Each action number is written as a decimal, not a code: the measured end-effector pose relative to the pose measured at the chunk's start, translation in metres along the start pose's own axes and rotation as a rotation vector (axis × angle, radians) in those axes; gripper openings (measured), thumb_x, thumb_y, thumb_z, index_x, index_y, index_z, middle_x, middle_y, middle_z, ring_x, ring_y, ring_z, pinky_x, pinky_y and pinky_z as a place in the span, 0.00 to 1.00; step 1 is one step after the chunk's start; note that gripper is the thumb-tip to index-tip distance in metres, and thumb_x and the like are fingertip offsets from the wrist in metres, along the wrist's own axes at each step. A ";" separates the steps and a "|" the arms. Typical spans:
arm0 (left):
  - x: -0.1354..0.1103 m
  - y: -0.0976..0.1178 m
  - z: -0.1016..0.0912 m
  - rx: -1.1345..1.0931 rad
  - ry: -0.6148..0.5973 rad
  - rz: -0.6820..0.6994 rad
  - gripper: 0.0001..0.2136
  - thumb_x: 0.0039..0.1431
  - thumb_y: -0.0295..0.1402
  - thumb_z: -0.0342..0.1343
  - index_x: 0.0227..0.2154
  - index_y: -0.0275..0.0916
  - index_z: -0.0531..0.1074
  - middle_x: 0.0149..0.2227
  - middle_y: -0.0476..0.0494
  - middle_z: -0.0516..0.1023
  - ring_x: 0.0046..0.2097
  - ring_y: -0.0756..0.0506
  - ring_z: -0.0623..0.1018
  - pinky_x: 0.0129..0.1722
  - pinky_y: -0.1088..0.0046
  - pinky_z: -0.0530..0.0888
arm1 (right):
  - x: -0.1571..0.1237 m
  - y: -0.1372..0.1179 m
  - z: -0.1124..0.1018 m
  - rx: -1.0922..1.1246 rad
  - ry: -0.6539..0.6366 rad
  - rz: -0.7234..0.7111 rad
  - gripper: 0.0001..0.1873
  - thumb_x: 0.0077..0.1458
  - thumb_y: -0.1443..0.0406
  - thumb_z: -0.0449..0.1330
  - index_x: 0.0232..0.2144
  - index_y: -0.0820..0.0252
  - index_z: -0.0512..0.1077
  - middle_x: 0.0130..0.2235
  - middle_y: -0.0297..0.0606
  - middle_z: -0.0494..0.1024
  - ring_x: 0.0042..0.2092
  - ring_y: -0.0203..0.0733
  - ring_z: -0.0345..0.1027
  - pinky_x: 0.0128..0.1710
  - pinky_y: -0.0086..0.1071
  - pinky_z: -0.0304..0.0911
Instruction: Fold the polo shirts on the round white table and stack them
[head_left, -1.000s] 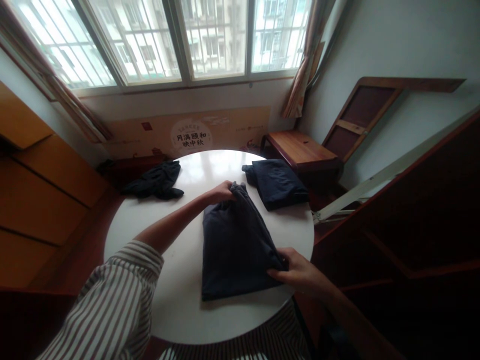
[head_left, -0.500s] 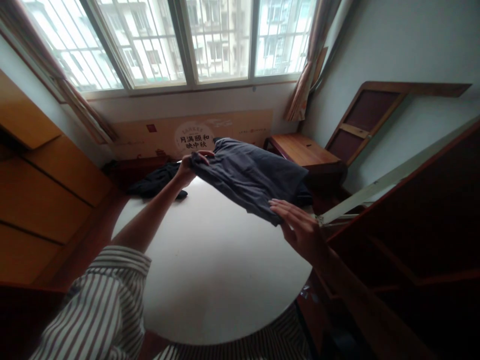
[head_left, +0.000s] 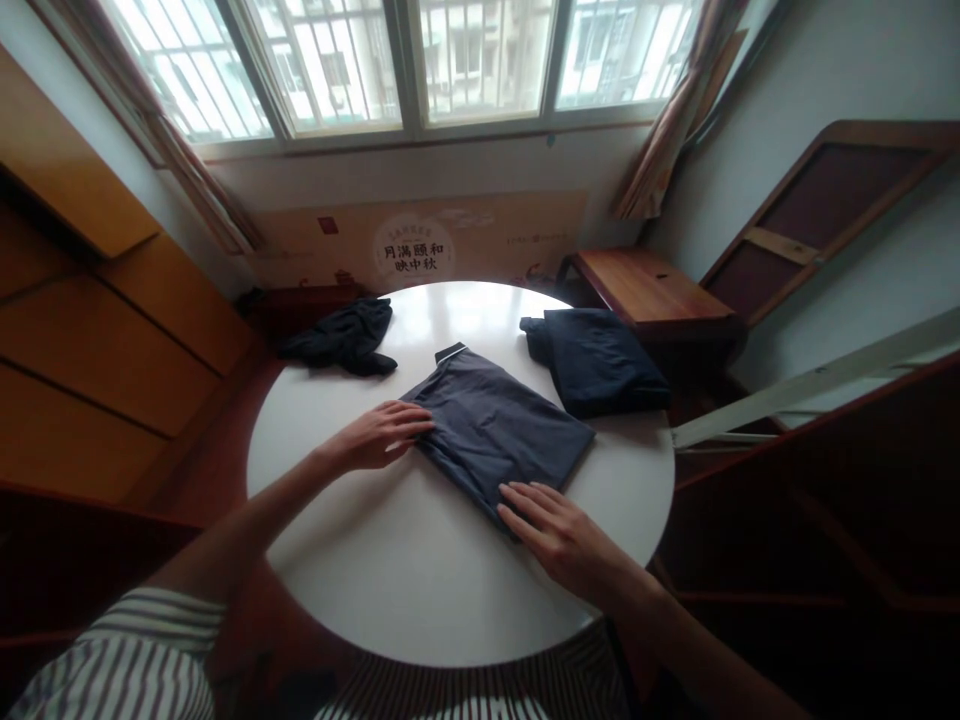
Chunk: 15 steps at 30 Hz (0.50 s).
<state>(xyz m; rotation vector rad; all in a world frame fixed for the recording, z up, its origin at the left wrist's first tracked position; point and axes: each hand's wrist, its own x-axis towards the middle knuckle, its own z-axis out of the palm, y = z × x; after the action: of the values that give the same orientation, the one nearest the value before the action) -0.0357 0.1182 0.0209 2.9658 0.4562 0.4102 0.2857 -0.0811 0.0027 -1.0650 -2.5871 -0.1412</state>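
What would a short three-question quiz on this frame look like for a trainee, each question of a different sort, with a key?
1. True or false: the left hand and the right hand both touch the gray garment.

2. Seen from the person, where on the white table does the crumpled black cloth lie?
A) near edge, right
B) far left
C) center

3. How many separate bundles of clothing lie on the table, counting the one under the hands?

Key:
1. True; the fingers of both rest on it.
2. B
3. Three: the gray garment, the crumpled black cloth and the folded dark blue clothing at the far right.
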 end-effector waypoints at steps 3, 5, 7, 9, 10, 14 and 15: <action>0.002 0.008 0.004 0.071 0.022 0.070 0.19 0.62 0.24 0.51 0.53 0.45 0.74 0.51 0.42 0.79 0.52 0.41 0.77 0.53 0.59 0.75 | -0.008 0.003 0.002 0.055 0.020 -0.079 0.23 0.56 0.78 0.51 0.53 0.67 0.73 0.56 0.51 0.76 0.56 0.50 0.70 0.52 0.44 0.70; 0.002 0.006 0.006 0.063 0.081 0.081 0.19 0.63 0.25 0.51 0.54 0.44 0.74 0.50 0.40 0.80 0.50 0.42 0.79 0.51 0.62 0.76 | -0.013 0.002 -0.001 0.143 0.041 -0.075 0.24 0.57 0.78 0.50 0.53 0.66 0.72 0.55 0.50 0.76 0.56 0.48 0.69 0.53 0.43 0.70; 0.003 0.004 0.006 0.043 0.099 0.077 0.17 0.65 0.27 0.52 0.55 0.43 0.74 0.48 0.39 0.80 0.47 0.44 0.79 0.49 0.64 0.77 | -0.014 -0.002 -0.006 0.263 0.057 0.003 0.23 0.59 0.76 0.49 0.54 0.65 0.70 0.53 0.49 0.77 0.55 0.47 0.69 0.53 0.41 0.69; 0.007 0.002 0.005 0.051 0.072 0.067 0.15 0.66 0.30 0.53 0.54 0.42 0.74 0.47 0.38 0.80 0.45 0.44 0.80 0.47 0.66 0.77 | -0.008 -0.005 -0.010 0.325 0.057 0.166 0.18 0.63 0.70 0.52 0.54 0.66 0.69 0.48 0.50 0.78 0.50 0.48 0.71 0.49 0.41 0.71; 0.010 0.001 0.004 0.065 0.052 0.069 0.14 0.67 0.32 0.54 0.54 0.43 0.75 0.47 0.38 0.80 0.44 0.44 0.80 0.45 0.67 0.77 | -0.003 -0.006 -0.012 0.319 0.045 0.256 0.16 0.64 0.66 0.54 0.52 0.66 0.69 0.44 0.49 0.78 0.47 0.48 0.71 0.47 0.42 0.71; 0.020 -0.003 0.002 0.087 0.007 0.096 0.12 0.68 0.35 0.54 0.49 0.43 0.77 0.43 0.40 0.79 0.40 0.47 0.79 0.41 0.72 0.76 | 0.022 -0.011 -0.010 0.169 -0.075 0.461 0.15 0.61 0.55 0.60 0.37 0.62 0.71 0.36 0.45 0.75 0.40 0.50 0.70 0.40 0.42 0.69; 0.022 -0.004 0.003 0.089 0.001 0.103 0.11 0.68 0.35 0.53 0.48 0.43 0.77 0.42 0.40 0.79 0.39 0.48 0.79 0.40 0.73 0.76 | 0.027 -0.012 -0.009 0.135 -0.107 0.465 0.14 0.61 0.55 0.60 0.35 0.62 0.71 0.35 0.44 0.75 0.39 0.50 0.69 0.39 0.41 0.68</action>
<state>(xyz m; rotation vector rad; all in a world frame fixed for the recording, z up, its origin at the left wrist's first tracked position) -0.0161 0.1284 0.0233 3.0852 0.3305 0.4115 0.2618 -0.0739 0.0208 -1.6177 -2.3195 0.2048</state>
